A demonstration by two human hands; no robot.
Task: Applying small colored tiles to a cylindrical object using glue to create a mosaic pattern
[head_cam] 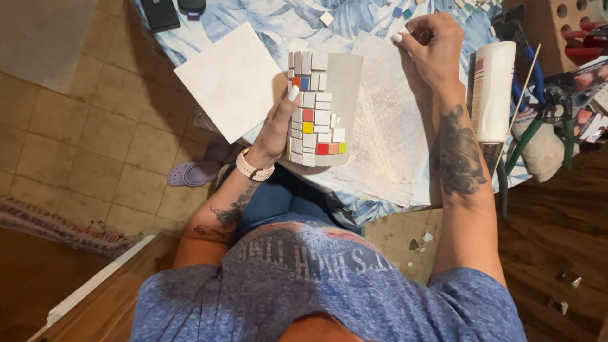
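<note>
I record the scene from the largest item down. The table under a blue-and-white leaf-print cloth [253,25] carries a sheet of pale, glue-smeared work paper [386,126] and a square off-white ceramic tile [231,79] lying flat at the left edge.

The grey cylindrical vessel partly clad in small white, red, yellow, orange and blue mosaic pieces [323,107] is held above the near table edge, over the work paper. Its long axis runs roughly away from me, nearly upright in the view, with the mosaic-covered side turned to my left and the bare grey side to my right.

My left hand [275,126] grasps the vessel from its left side, thumb laid on the tiled face.

My right hand [430,47] sits well apart from the vessel, up and to the right, fingers pinched closed; I judge a small white piece is between the tips, but cannot confirm it. The bare grey side faces this hand, so it is the free hand and the vessel lies down-left of its fingertips.

A white cylindrical glue bottle [493,88] lies just right of that wrist.
</note>
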